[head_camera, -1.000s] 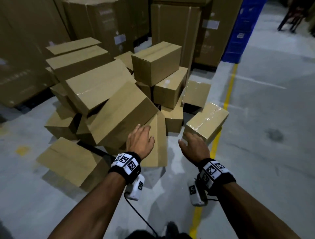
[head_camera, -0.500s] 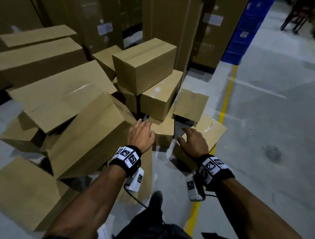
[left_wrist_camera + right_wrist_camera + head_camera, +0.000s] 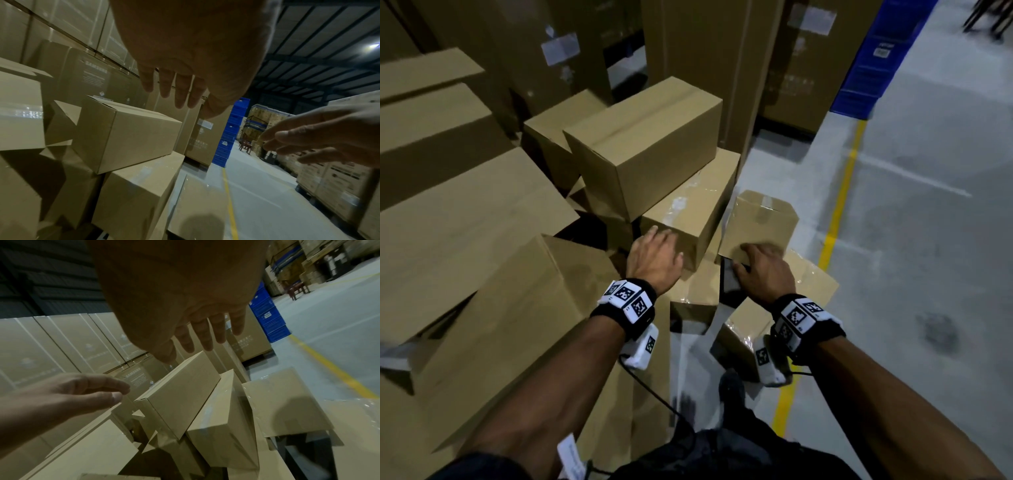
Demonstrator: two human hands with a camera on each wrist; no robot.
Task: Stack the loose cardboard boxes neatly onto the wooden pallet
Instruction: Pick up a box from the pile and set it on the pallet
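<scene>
Reaching both hands spread and empty, I am flanking the taped box point(image 3: 688, 212) in the heap: left hand point(image 3: 654, 257) one side, right hand point(image 3: 763, 270) opposite, for lifting level.

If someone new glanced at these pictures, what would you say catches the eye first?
First, the heap of boxes tumbled at all angles in the middle and left of the head view, with tall cartons behind. Next, the left hand and right hand, both open, reaching into the heap's near edge. Then the yellow line along the grey floor on the right.
</scene>
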